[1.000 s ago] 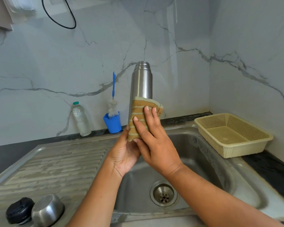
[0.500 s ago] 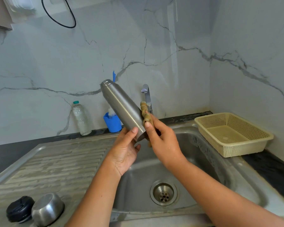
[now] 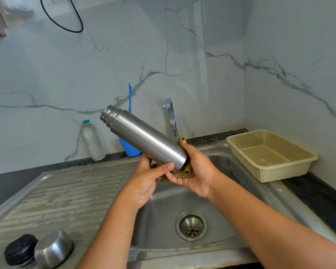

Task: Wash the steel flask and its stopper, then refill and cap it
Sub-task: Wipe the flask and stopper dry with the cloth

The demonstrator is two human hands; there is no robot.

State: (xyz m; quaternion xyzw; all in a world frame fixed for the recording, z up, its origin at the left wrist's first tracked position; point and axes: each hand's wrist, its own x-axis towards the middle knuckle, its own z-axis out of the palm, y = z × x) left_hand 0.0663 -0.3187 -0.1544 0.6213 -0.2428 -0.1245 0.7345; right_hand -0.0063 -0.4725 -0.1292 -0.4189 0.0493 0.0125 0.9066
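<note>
The steel flask (image 3: 144,139) is uncapped and tilted above the sink (image 3: 237,183), its threaded neck pointing up and left, its base low over the bowl. The black stopper (image 3: 20,249) sits on the sink's near-left drainboard, just beside the upturned steel cap (image 3: 53,249).

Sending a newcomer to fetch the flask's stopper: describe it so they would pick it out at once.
Start at the ribbed steel drainboard, left of the basin. At its near left corner two things sit side by side. The stopper is the black round one on the left; its neighbour, the cup, is shiny steel.
</note>
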